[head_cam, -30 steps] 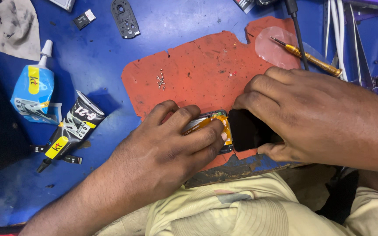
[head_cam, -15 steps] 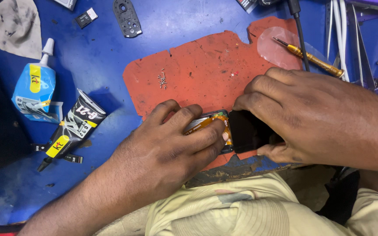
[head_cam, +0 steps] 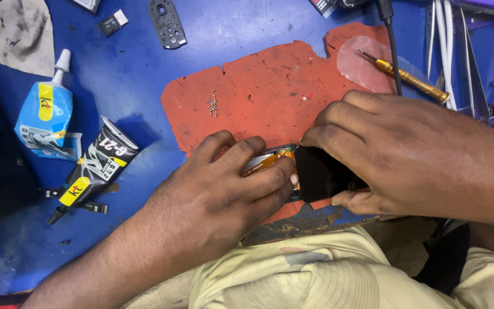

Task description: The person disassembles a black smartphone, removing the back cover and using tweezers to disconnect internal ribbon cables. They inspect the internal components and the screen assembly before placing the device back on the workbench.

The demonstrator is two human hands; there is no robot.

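A small opened phone (head_cam: 315, 171), its dark body and orange flex strip showing, lies at the near edge of a red mat (head_cam: 258, 97) on the blue worktop (head_cam: 132, 74), gripped between both hands. The left hand (head_cam: 212, 200) presses curled fingers (head_cam: 270, 177) onto its orange end, while the right hand (head_cam: 407, 154) holds the dark end with fingers closed around it. Farther out lie tiny screws (head_cam: 212, 106), a yellow-handled screwdriver (head_cam: 407, 74), a black glue tube (head_cam: 95, 166) and a blue glue tube (head_cam: 44, 117).
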